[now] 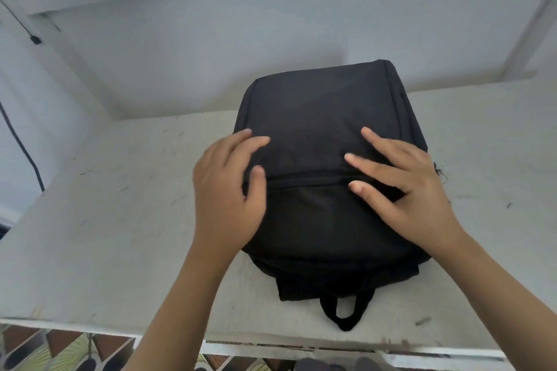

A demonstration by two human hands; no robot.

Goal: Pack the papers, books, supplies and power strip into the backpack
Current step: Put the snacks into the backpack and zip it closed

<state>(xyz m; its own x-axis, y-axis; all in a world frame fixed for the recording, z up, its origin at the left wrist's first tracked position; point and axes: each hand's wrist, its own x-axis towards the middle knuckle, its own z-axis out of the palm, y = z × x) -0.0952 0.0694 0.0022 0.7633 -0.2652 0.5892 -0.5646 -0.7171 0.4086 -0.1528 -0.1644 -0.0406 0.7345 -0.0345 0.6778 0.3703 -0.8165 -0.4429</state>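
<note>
We press our left hand (224,190) and right hand (407,187), fingers spread, on the backpack (319,105); its handle (346,310) lies nearer us, seemingly zipped, on the desk (105,235).

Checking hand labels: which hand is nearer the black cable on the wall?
Left. The left hand rests on the backpack's edge facing the cable; the right hand lies on its far side.

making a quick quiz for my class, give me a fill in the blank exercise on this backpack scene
1. The backpack is ____ in colour.
2. It lies flat on a pale ____, with the left hand and the right hand resting on it.
3. Its carry loop points ____ the person.
Missing words: black; table; toward.
</note>
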